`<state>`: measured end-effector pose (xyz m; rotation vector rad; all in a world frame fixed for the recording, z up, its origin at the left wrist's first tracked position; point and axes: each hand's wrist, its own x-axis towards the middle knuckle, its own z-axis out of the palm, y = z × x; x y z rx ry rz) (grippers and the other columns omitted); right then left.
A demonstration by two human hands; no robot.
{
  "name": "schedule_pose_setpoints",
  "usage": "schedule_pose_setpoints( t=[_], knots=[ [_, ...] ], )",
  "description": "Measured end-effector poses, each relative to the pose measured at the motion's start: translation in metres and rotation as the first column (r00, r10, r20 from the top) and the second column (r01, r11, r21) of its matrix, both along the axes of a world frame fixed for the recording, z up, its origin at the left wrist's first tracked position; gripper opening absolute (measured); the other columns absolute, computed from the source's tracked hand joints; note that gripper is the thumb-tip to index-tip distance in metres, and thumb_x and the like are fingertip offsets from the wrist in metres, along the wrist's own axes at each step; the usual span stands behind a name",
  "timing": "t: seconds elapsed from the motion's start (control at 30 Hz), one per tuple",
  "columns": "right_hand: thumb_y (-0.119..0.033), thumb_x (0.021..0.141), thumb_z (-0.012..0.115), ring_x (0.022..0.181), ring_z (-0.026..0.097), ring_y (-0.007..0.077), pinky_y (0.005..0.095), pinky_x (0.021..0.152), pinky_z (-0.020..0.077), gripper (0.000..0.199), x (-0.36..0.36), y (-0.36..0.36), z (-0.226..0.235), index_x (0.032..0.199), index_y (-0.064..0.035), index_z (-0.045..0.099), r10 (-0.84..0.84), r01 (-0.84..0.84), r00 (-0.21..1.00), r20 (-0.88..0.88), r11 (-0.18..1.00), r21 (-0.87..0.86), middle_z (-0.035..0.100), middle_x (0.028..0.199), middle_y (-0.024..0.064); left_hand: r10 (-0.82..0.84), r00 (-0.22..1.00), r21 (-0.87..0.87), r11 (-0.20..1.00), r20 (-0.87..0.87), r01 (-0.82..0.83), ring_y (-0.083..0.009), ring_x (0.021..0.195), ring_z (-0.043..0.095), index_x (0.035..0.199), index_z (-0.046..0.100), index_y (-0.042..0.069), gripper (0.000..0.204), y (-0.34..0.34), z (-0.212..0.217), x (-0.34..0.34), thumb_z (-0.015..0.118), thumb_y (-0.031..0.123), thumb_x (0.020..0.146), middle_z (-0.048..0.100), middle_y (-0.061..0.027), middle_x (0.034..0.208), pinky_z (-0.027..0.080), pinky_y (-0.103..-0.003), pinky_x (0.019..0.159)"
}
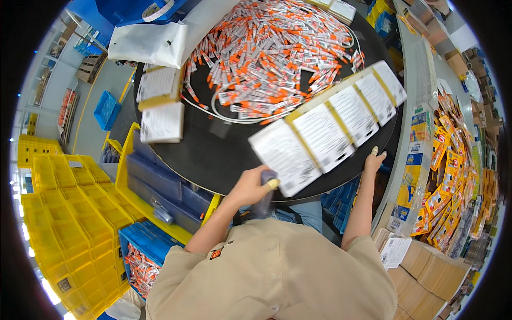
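A long row of white card bundles (325,128), strapped with yellow bands, lies slanted across the near side of a round black table (213,160). My left hand (250,186) is at the row's near left end, a yellow cot on one finger, closed around a blurred dark grey object (265,201) whose kind I cannot make out. My right hand (375,160) is at the table's near right edge, just below the row, with fingers apart, a yellow cot on one fingertip, and nothing in it.
A big heap of orange-and-white small packets (272,53) covers the far table, ringed by a white cord. Two banded white card stacks (160,104) and a white bag (149,42) lie at left. Yellow crates (69,213), a blue bin (144,250), packaged goods (448,176), and cardboard boxes (432,272) surround me.
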<state>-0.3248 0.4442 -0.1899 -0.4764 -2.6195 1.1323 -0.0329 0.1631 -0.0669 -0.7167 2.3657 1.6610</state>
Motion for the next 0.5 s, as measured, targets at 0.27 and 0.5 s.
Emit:
schedule_pose_setpoints(
  t=[0.27,0.5],
  knots=[
    [-0.048,0.097,0.042,0.107,0.052,0.0443,0.0411,0.094,0.0409,0.069,0.13,-0.037,-0.041,0.124,0.0153,0.044,-0.133,0.172,0.979,0.153,0.944,-0.281,0.051,0.122,0.0343,0.356,0.934,-0.513,0.808,0.034,-0.29,-0.0346,0.075,0.067,0.103,0.062,-0.006,0.041,-0.11,0.01,0.045,0.066,0.025,0.076,0.066,-0.0244,0.081,0.053,-0.039,0.071],
    [-0.026,0.097,0.048,0.128,0.036,0.042,0.0397,0.109,0.0268,0.062,0.187,-0.057,0.002,0.14,0.0118,0.023,0.236,-0.213,0.971,0.027,0.914,-0.347,0.033,0.14,0.0337,0.57,0.77,-0.365,0.678,-0.287,-0.638,-0.0195,0.075,0.066,0.1,0.064,-0.004,0.031,-0.181,0.017,0.054,0.065,0.024,0.085,0.069,-0.0136,0.079,0.049,-0.03,0.069]
  ],
)
